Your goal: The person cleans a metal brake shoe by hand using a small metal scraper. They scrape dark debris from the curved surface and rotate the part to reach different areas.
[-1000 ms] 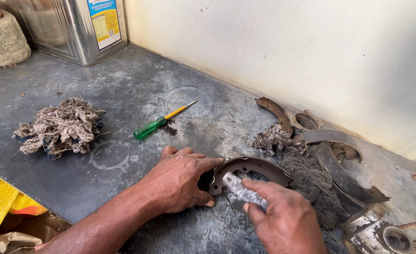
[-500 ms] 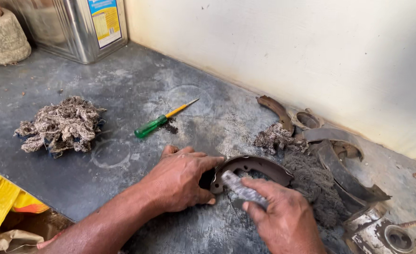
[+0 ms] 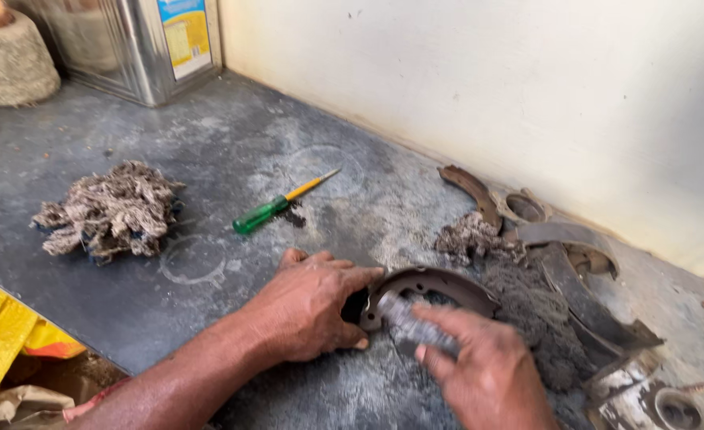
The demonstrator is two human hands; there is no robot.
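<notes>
A curved, dusty brake shoe (image 3: 439, 281) lies flat on the grey work surface (image 3: 232, 151). My left hand (image 3: 308, 306) presses down on its left end and holds it in place. My right hand (image 3: 487, 374) grips a folded grey strip of abrasive paper (image 3: 411, 322) and has it against the inner side of the shoe. The right hand is blurred with motion.
A green-handled screwdriver (image 3: 276, 205) lies beyond the hands. A wad of cotton waste (image 3: 109, 209) sits at the left. More brake shoes and dust (image 3: 543, 263) are piled at the right by the wall. A metal tin (image 3: 141, 44) stands at the back; yellow cloth (image 3: 1, 334) lies at the lower left.
My right hand has slid the abrasive strip a little along the shoe. My left hand has stayed pressed on the shoe's left end.
</notes>
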